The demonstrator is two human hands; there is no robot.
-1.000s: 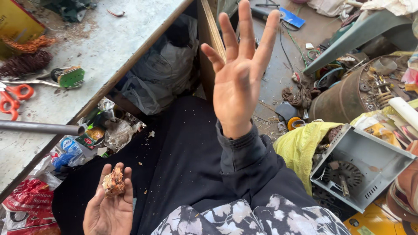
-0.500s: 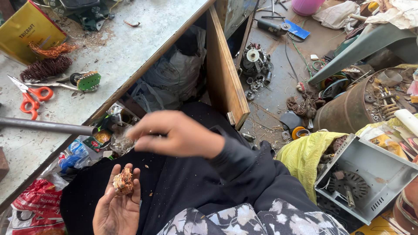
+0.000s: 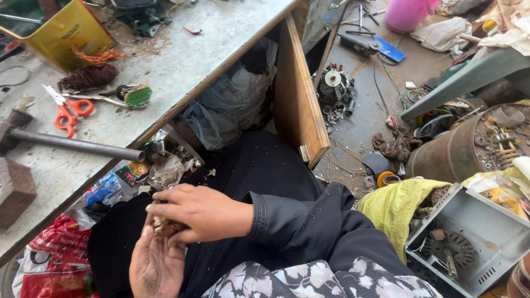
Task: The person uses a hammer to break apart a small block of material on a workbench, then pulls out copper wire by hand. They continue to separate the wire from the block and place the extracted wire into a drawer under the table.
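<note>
A small crumpled brown lump [image 3: 165,226], like a wad of fine wire or fibre, lies in the upturned palm of my left hand [image 3: 156,264], low over my lap in dark clothing. My right hand [image 3: 201,212] has come across on top of it, fingers pinching and covering most of the lump, so little of it shows. Both hands sit just below the edge of a grey worktop [image 3: 182,60].
On the worktop lie orange-handled scissors [image 3: 67,111], a dark metal rod [image 3: 77,145], a green-headed brush [image 3: 132,96], a coil of dark wire [image 3: 87,77] and a yellow box [image 3: 61,30]. A wooden board [image 3: 298,99] stands under the edge. Bags, a grey metal box [image 3: 475,243] and a rusty drum [image 3: 458,154] crowd the floor.
My right hand, raised open with spread fingers a second ago, has dropped and closed onto the lump in my left palm. The view has tilted toward the worktop.
</note>
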